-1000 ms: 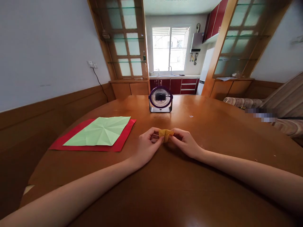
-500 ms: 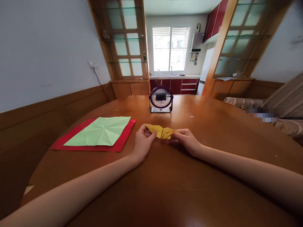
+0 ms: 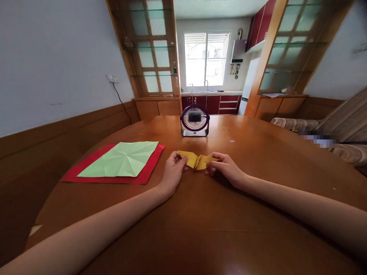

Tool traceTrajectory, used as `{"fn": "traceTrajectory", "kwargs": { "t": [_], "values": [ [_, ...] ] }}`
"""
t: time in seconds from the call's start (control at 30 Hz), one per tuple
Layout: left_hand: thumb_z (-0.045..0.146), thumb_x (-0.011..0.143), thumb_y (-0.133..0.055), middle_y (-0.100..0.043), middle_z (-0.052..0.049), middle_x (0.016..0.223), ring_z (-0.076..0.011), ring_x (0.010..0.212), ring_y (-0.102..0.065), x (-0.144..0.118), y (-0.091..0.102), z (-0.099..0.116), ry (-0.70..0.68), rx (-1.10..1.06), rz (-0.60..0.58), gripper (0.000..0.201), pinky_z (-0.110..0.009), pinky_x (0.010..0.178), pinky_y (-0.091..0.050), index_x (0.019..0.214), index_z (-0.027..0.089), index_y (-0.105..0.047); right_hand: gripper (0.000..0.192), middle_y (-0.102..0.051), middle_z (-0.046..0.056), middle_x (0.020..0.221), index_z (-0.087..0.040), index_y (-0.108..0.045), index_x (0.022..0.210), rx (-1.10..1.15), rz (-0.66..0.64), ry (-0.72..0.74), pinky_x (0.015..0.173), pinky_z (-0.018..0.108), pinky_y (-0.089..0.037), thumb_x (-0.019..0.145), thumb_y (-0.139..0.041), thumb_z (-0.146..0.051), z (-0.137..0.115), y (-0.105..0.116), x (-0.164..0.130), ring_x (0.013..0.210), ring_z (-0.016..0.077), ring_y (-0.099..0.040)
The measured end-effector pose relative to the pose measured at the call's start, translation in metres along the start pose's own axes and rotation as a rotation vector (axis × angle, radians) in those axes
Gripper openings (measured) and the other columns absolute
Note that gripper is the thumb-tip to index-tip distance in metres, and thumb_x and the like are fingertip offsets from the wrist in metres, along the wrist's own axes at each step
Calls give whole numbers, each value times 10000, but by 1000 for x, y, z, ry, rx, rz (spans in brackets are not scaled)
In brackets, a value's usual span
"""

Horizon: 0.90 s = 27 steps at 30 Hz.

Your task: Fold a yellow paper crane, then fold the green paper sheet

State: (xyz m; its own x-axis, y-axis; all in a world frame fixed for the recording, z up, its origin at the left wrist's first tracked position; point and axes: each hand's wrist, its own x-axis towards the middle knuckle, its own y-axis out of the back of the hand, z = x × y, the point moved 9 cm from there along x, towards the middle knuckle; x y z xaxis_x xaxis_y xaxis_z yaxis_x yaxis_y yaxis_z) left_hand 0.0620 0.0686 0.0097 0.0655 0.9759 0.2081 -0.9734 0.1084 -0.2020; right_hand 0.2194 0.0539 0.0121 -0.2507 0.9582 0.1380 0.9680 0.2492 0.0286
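Item: small folded yellow paper piece point(image 3: 197, 160), held just above the brown wooden table point(image 3: 200, 229), mid-fold. My left hand point(image 3: 172, 172) pinches its left wing; my right hand point(image 3: 226, 169) pinches the right. Next crease, I judge, needs both ends taut.

A glossy brown wooden table point(image 3: 258, 198) with a rounded edge carries everything. Just beyond the left hand point(image 3: 172, 173) and right hand point(image 3: 226, 170), which rest on it, a small purple desk fan point(image 3: 194, 120) stands upright. To the left of the left hand lies a red paper sheet point(image 3: 86, 172), flat, with a creased light green paper sheet point(image 3: 122, 158) on top of it.
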Motion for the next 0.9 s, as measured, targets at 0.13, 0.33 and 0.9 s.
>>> {"fn": "traceTrajectory", "kwargs": {
  "t": [0.13, 0.33, 0.9],
  "values": [
    [179, 745, -588, -602, -36, 991, -144, 706, -647, 4, 10, -5, 44, 8, 70, 307, -278, 598, -533, 988, 213, -403, 172, -535, -32, 600, -163, -563, 642, -180, 14, -3, 523, 234, -321, 696, -652, -299, 1, 9, 4, 543, 95, -456],
    [172, 755, -584, -523, 50, 730, -114, 542, -546, 10, 18, 7, -78, 304, 51, 465, -229, 530, -428, 1166, 213, -370, 223, -568, 20, 795, -157, -602, 578, -496, -6, 124, 688, 282, -388, 708, -669, -325, -2, 20, 15, 743, 150, -516],
    [264, 832, -585, -394, -57, 1475, -333, 1433, -190, 6, -2, 27, -388, 1050, -68, 155, -582, 1140, -122, 880, 239, -730, 558, -279, 79, 1550, -253, -374, 1436, -1067, -111, 634, 1156, 517, -240, 893, -452, -157, -28, -17, -12, 1429, 258, -257]
  ]
}}
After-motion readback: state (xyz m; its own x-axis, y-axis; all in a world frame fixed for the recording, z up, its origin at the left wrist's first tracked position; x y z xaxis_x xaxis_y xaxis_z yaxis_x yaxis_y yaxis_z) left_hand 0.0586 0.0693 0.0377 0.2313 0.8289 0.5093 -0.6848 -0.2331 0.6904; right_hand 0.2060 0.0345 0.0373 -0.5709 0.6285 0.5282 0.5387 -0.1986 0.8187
